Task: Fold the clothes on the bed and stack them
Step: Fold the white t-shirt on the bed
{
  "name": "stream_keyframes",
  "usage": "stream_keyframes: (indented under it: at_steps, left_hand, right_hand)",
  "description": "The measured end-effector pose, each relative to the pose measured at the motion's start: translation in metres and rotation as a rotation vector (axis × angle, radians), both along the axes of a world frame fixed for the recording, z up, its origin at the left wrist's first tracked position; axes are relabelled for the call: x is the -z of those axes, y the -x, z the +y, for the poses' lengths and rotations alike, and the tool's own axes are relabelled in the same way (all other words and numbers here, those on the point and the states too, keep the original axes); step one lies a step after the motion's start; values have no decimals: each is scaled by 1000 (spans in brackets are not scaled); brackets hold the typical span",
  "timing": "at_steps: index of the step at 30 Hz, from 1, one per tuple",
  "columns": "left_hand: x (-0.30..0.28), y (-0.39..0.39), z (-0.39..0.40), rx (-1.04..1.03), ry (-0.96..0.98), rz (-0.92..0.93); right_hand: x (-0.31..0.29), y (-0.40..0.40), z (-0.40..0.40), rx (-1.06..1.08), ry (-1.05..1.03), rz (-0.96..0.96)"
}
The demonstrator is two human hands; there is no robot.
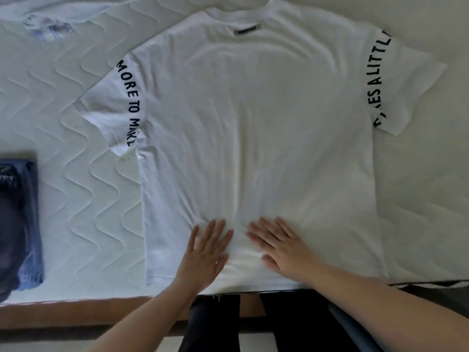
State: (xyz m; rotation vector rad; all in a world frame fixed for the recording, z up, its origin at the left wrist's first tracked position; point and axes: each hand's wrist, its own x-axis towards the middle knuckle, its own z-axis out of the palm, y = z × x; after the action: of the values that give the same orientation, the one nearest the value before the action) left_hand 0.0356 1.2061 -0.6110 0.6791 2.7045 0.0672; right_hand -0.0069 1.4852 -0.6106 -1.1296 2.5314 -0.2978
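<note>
Covering most of the bed (76, 174), a white tee (253, 128) lies flat, collar at the far side, hem at the near edge, black lettering on both sleeves. Left of the tee, at the frame edge, a folded blue stack (20, 222). Far left of the tee, another pale garment (48, 29), crumpled. Left hand (205, 252) and right hand (281, 247) press flat on the tee near its hem, fingers straight and spread, side by side, not touching.
</note>
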Motion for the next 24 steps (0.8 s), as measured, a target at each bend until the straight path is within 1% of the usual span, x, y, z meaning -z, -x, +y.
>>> stream_keyframes:
  at_steps: [2, 4, 7, 8, 10, 11, 13, 14, 17, 19, 21, 24]
  left_hand:
    - [-10, -15, -2, 82, 23, -30]
    - [-18, -19, -3, 139, 42, -48]
    - [-22, -12, -3, 83, -1, -21]
    - [-22, -10, -4, 87, 1, -14]
    - [-24, -11, -12, 139, 24, -17]
    - [-25, -14, -17, 150, 23, -21]
    - [-28, -22, -24, 141, 21, -54]
    - [-30, -26, -26, 131, 22, -76]
    - [-41, -30, -25, 106, 37, -152]
    - [-47, -20, -24, 19, 26, -168]
    - [-50, 2, -27, -140, -21, -178]
    - [-54, 52, -42, -342, -59, -119]
  right_hand:
    - [-10, -12, -3, -38, 21, -39]
    - [-21, -5, -13, 11, 108, -18]
    - [-30, 17, -34, 153, 201, 42]
    - [-30, 20, -38, 151, 194, 53]
    - [-28, 18, -38, 54, 134, 36]
    - [-28, 12, -36, -5, 72, 4]
    - [-30, -5, -32, -58, -44, -78]
    - [-31, -15, -30, -71, -63, -115]
    - [-36, -34, -35, -93, -37, -175]
    - [-40, -23, -48, 45, 18, -152]
    - [-42, 3, -65, 217, 77, -114]
    - [-44, 55, -91, 333, 121, -73]
